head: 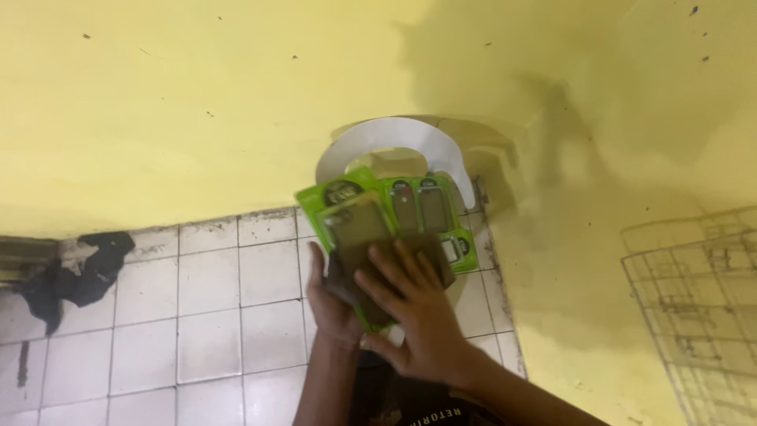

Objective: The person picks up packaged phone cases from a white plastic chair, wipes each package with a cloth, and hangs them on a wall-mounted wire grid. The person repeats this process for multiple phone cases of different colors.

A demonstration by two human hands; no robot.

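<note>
Two hands are working one fanned stack of green blister packs [386, 217], each pack showing a dark phone case behind a clear window, and I am taking that stack as my landmark. Far to its left, a heap of black cloth [75, 272] is lying on the tiled floor [205, 315] where the floor meets the yellow wall [197, 102]. My left hand [331, 304] is cupping the stack from underneath, fingers wrapped up around its lower left edge. My right hand [418, 312] is lying flat across the front of the stack, fingers spread and pressing down on it, thumb out to the left below the packs. Behind the stack, a white curved hoop of plastic [394, 138] is standing against the wall. Well to the right of the stack, a white wire rack [698, 308] is leaning. I judge the step to be squaring and sorting the packs; the next move calls for sliding the fanned ones together without letting the top ones slip.
</note>
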